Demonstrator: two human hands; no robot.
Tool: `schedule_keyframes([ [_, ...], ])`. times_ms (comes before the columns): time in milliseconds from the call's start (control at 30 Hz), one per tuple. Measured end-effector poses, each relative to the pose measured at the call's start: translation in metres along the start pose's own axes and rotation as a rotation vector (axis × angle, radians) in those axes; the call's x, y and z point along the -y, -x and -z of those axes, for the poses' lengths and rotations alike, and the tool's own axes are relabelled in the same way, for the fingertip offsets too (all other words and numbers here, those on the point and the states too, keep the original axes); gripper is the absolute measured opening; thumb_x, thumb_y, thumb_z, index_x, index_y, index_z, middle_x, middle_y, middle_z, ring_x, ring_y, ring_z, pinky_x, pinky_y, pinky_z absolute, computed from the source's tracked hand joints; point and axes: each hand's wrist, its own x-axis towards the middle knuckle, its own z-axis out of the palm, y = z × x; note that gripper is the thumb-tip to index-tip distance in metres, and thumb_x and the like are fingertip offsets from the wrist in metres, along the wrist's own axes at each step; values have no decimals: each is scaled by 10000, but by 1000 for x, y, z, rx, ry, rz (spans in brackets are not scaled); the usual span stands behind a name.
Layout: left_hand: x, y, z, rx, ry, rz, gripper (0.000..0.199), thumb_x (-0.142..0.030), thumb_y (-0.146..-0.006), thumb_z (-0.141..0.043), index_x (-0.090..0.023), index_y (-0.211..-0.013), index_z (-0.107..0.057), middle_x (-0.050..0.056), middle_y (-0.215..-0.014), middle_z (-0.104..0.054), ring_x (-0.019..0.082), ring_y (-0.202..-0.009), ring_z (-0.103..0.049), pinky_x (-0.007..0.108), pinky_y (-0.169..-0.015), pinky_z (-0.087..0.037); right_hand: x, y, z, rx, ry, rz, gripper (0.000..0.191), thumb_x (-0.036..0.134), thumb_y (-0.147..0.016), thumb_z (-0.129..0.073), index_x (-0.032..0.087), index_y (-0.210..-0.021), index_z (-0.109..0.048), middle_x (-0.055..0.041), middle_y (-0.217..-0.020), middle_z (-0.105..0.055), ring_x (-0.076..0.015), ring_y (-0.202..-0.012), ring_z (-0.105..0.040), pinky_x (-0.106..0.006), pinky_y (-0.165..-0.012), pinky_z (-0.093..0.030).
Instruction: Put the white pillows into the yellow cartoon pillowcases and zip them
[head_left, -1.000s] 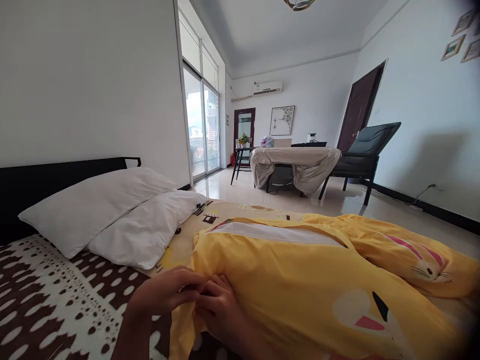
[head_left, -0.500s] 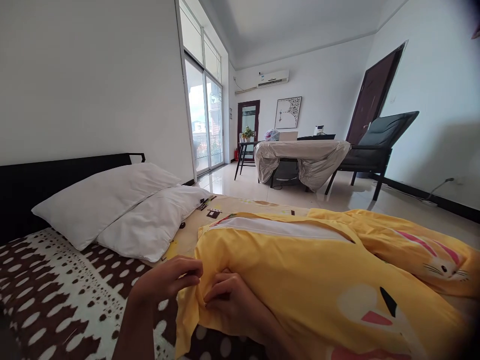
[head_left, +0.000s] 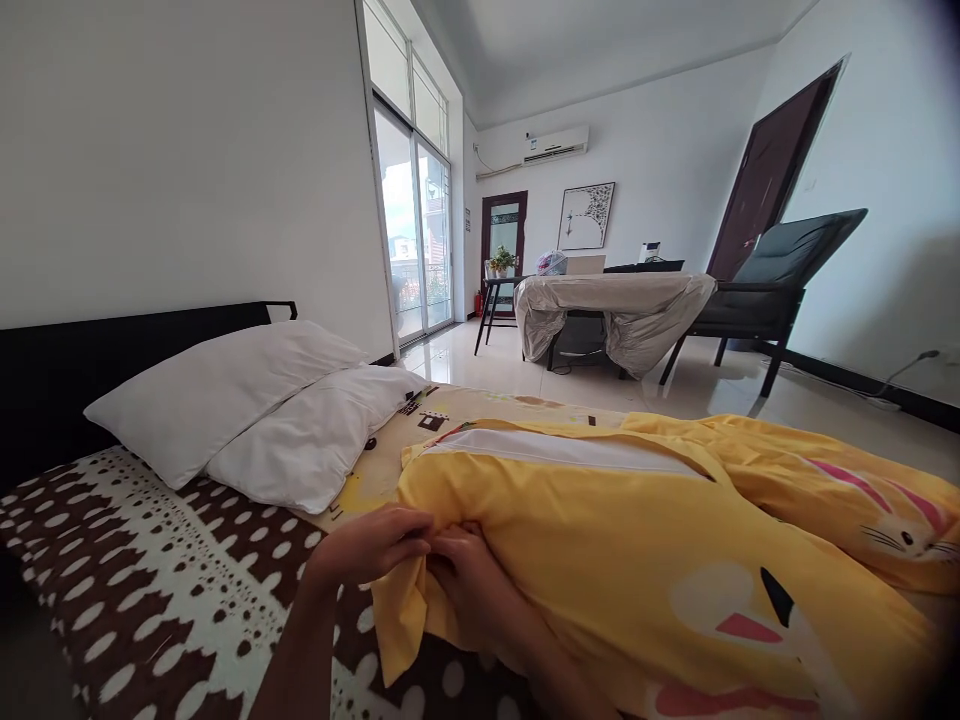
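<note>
A yellow pillowcase [head_left: 570,530] with a rabbit print lies across the bed, a white pillow [head_left: 555,451] showing through the long opening on its far side. At its near left corner, my left hand [head_left: 375,545] pinches the yellow fabric from the left. My right hand [head_left: 472,580] is right beside it, fingertips curled and closed on the same bunched fabric. The two hands almost touch, and a loose yellow flap hangs below them. Part of the right fingertips is hidden in the folds.
Two white pillows [head_left: 300,430] lie at the left by the black headboard [head_left: 135,360]. A second yellow rabbit-print cover [head_left: 840,490] lies at the right. The brown dotted blanket [head_left: 187,570] covers the bed's near side. Beyond stand a covered table [head_left: 622,290] and a black chair [head_left: 795,270].
My left hand has moved right and closer to my right hand, which has shifted slightly up. The fabric at the corner is gathered between them. The view has tilted slightly.
</note>
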Motion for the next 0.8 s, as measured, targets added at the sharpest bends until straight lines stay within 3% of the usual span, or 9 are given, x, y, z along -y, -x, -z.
schedule_keyframes([
  [100, -8, -9, -9, 0, -16, 23, 136, -227, -860, -409, -195, -778, -513, 2, -813, -585, 158, -783, -525, 252, -721, -382, -11, -1, -9, -113, -20, -115, 172, 125, -803, -536, 172, -955, -602, -42, -866, -693, -166, -763, -608, -258, -717, -400],
  [300, -17, -2, -24, -75, 33, 72, 150, -264, -856, -435, -191, -760, -523, -2, -782, -583, 158, -747, -525, 259, -698, -392, -11, 5, -7, -67, 91, -149, 155, 181, -865, -464, 166, -826, -613, -70, -803, -700, -159, -677, -607, -242, -619, -367],
  [367, -9, 9, -34, -189, 155, 104, 195, -324, -870, -438, -185, -757, -514, -1, -766, -566, 143, -719, -508, 252, -682, -402, -6, 7, -2, -50, 157, -186, 147, 190, -863, -467, 163, -805, -600, -74, -776, -686, -164, -684, -599, -245, -628, -373],
  [433, 7, 24, -48, -410, 326, 164, 248, -414, -872, -441, -183, -818, -511, 12, -814, -559, 146, -752, -516, 253, -687, -419, 0, 8, 2, -36, 198, -178, 85, 187, -828, -509, 168, -837, -591, -76, -828, -674, -180, -764, -597, -251, -688, -394],
  [533, 30, 50, -71, -755, 583, 397, 389, -569, -780, -528, -192, -860, -472, 10, -806, -533, 153, -741, -537, 244, -623, -428, 7, 10, 5, 1, 237, -131, 157, 175, -756, -573, 162, -912, -592, -90, -956, -640, -208, -913, -569, -272, -815, -401],
  [600, 36, 62, -85, -696, 796, 596, 462, -631, -710, -576, -195, -805, -456, -12, -716, -505, 141, -645, -528, 229, -538, -399, 8, 11, 3, 32, 280, -115, 161, 162, -741, -573, 148, -898, -605, -101, -962, -626, -216, -933, -557, -286, -858, -392],
  [667, 30, 67, -96, -462, 1060, 698, 487, -648, -679, -598, -189, -799, -485, -5, -706, -524, 145, -624, -544, 225, -508, -392, 9, 12, 0, 58, 342, -103, 148, 133, -742, -546, 135, -872, -617, -109, -935, -626, -223, -919, -555, -301, -867, -385],
  [733, 19, 62, -103, -297, 1269, 688, 476, -631, -688, -601, -186, -844, -536, 21, -758, -574, 176, -698, -589, 244, -551, -433, 9, 12, -3, 90, 415, -82, 186, 74, -733, -504, 123, -862, -628, -117, -916, -632, -233, -909, -556, -317, -862, -380],
  [800, 10, 51, -107, -284, 1372, 660, 449, -612, -715, -583, -192, -873, -567, 30, -750, -597, 205, -757, -613, 272, -615, -469, 10, 13, -6, 126, 479, -60, 248, 21, -716, -468, 113, -869, -639, -125, -908, -640, -241, -904, -559, -330, -859, -374],
])
